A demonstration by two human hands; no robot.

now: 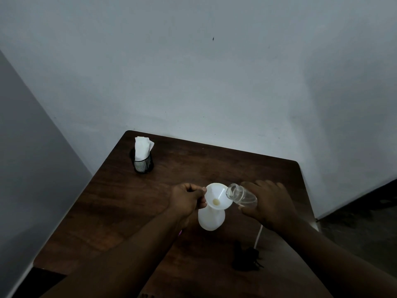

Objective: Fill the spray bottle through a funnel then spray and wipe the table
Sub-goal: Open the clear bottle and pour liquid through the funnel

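Note:
A white spray bottle [211,219] without its head stands on the dark wooden table [133,203]. A white funnel [218,196] sits in its neck, a little liquid pooled at the funnel's hole. My left hand [188,198] pinches the funnel's left rim. My right hand [269,204] grips a clear plastic bottle [240,194], tilted on its side with its open mouth over the funnel's right rim. The black spray head [247,258] with its white tube [258,236] lies on the table nearer me, to the right.
A black mesh cup [143,163] holding white tissues [142,148] stands at the table's far left corner. The table's back edge meets a pale wall. A small pink thing [180,232] peeks out under my left wrist. Dark floor lies to the right.

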